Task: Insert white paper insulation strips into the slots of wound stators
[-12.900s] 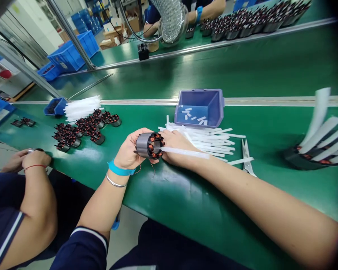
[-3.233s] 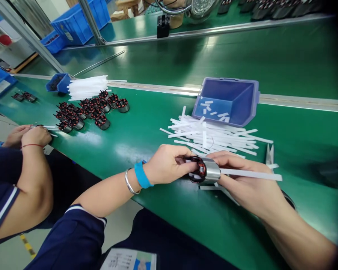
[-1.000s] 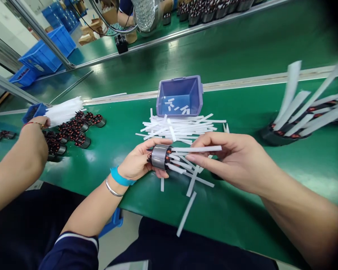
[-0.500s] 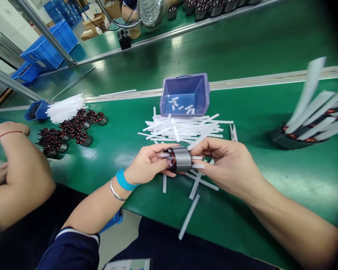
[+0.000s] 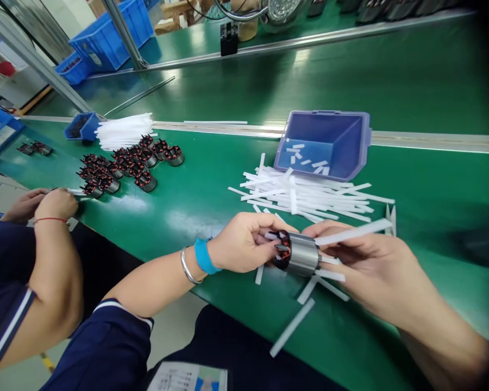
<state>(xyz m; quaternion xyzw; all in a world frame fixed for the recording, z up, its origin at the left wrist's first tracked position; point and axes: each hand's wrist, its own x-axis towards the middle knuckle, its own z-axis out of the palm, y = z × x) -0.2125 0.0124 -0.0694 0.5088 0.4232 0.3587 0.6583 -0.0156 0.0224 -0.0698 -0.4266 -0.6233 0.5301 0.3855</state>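
Note:
A motor stator [image 5: 303, 254], a grey metal ring with black ends and copper windings, lies on its side between my two hands. Around its left end my left hand [image 5: 242, 244] is closed, thumb in front. My right hand [image 5: 375, 266] is closed about the right end, its index finger behind the ring; the thumb tip is partly hidden by strips. One long white strip [image 5: 354, 232] sticks out of that end across my right fingers, with shorter white strip ends [image 5: 330, 275] below it. Loose white strips [image 5: 293, 190] are heaped just beyond my hands.
A purple bin [image 5: 348, 146] with short white pieces stands behind the heap. Scissors [image 5: 391, 220] lie right of it. Several stators [image 5: 144, 181] and a white strip bundle [image 5: 124, 130] are at left. A co-worker's hand [image 5: 57, 206] is at the left table edge. A dark blurred object [image 5: 481, 244] stands at right.
The view has shifted, so most things appear farther right. The stator stays in both hands; its long strip now points out lower, nearly level. The strip-filled stator at right has mostly left the view.

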